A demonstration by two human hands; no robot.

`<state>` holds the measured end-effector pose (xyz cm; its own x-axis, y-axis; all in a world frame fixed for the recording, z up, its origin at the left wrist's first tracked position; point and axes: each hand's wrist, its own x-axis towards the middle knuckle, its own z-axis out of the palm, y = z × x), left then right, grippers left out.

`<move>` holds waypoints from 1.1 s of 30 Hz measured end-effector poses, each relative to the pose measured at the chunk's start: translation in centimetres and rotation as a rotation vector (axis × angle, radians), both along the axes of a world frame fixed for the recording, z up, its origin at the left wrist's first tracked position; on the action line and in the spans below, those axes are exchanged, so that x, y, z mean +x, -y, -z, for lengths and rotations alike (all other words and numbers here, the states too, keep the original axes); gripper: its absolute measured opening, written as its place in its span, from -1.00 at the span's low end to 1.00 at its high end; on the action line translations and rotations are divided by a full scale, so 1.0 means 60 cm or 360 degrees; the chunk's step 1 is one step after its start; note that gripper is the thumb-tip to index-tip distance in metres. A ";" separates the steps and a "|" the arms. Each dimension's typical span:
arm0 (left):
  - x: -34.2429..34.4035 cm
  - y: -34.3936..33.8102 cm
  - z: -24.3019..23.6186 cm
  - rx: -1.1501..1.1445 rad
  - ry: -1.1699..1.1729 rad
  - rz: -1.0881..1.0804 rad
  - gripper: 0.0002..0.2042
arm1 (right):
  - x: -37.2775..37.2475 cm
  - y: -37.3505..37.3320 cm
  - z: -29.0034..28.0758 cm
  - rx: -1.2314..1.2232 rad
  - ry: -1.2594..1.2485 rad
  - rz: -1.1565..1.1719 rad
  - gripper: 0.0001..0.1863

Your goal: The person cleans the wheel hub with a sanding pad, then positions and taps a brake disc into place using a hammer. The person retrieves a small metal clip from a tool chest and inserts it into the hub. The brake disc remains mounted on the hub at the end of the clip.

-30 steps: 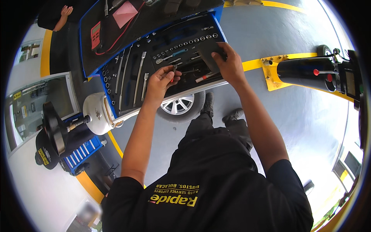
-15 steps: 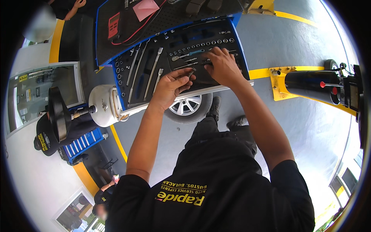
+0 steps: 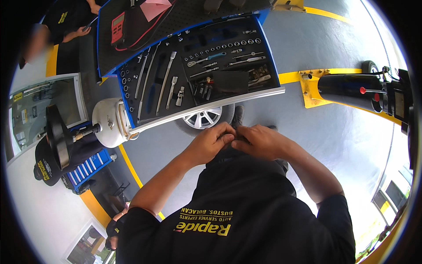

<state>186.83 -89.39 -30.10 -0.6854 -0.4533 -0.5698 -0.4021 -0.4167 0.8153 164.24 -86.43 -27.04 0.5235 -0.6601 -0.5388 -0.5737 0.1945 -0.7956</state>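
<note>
My left hand (image 3: 213,144) and my right hand (image 3: 260,141) meet in front of my body, just off the drawer's front edge. Both are closed, fingertips nearly touching; whatever they hold is hidden by the fingers. Beyond them a pulled-out tool drawer (image 3: 220,100) has black foam holding a row of sockets (image 3: 237,44), a ratchet with a teal handle (image 3: 206,59) and long bars (image 3: 166,81). A short jointed metal piece (image 3: 180,96) lies near its front. Loose small tools fill the right front compartment (image 3: 259,78).
On the cabinet top (image 3: 184,15) lie a red multimeter (image 3: 118,28) and pink paper (image 3: 154,8). A white tank (image 3: 109,122) with a black funnel (image 3: 59,136) stands left. A wheel (image 3: 202,119) shows below the drawer. Another person's hand (image 3: 82,31) is at upper left; a yellow-based post (image 3: 310,88) stands right.
Both hands have drawn back from over the drawer toward my body and come together. The small metal piece seen in my left hand is now out of sight. The person at upper left shows more.
</note>
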 end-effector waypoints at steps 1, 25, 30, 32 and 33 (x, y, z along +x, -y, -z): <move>0.003 -0.002 -0.006 0.0078 -0.0031 -0.0133 -0.82 | -0.004 -0.007 -0.002 -0.0027 0.0041 -0.0028 -0.60; 0.021 0.143 0.099 -0.1247 0.0451 -0.0450 -0.82 | -0.150 -0.015 -0.087 -0.0718 -0.0164 0.0398 -0.76; 0.002 0.139 0.111 -0.1536 0.0438 -0.0377 -0.84 | -0.160 -0.028 -0.095 -0.0726 -0.0058 0.0523 -0.79; 0.005 0.123 0.115 -0.1543 0.0439 -0.0477 -0.84 | -0.167 -0.040 -0.085 -0.0752 -0.0041 0.0613 -0.83; 0.008 0.115 0.116 -0.1582 0.0443 -0.0545 -0.87 | -0.171 -0.046 -0.079 -0.0765 -0.0037 0.0663 -0.85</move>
